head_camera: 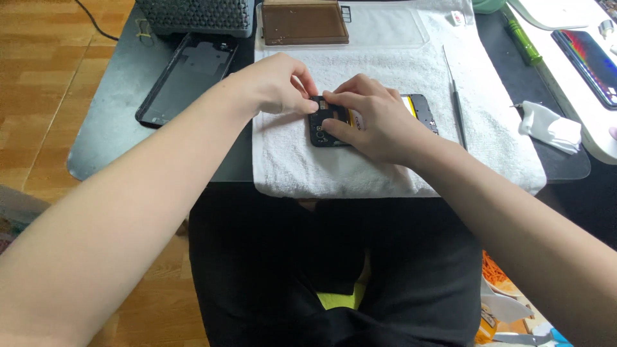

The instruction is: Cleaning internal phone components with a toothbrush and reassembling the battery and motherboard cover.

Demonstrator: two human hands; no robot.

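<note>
Black-trousered lap [334, 270] fills the lower frame, both bare forearms reaching over it to the desk [109, 122].

Left hand [276, 83]: fingers curled, fingertips pinching down on the upper left corner of the opened phone [328, 125]. Right hand [373, 119]: laid flat over the phone's middle, fingers spread and pressing on it, covering most of it; nothing else held.

Phone: back removed, dark inner frame exposed, camera holes visible at its left end, a strip of yellow showing at the right past the knuckles. It lies lengthwise on a white towel [385, 64] spread over the desk, about centre.

Outward: black phone back cover [189, 77] lies left of the towel, hollow side up. Brown shallow tray [302, 22] sits at the towel's far edge on a clear plastic lid [392, 26]; small specks in it, too small to identify. Thin metal tool [456, 103] rests along the towel's right side. Green-handled screwdriver [522, 38] and crumpled white cloth [553, 125] lie further right. Second phone [591, 61], screen lit, lies far right.
</note>
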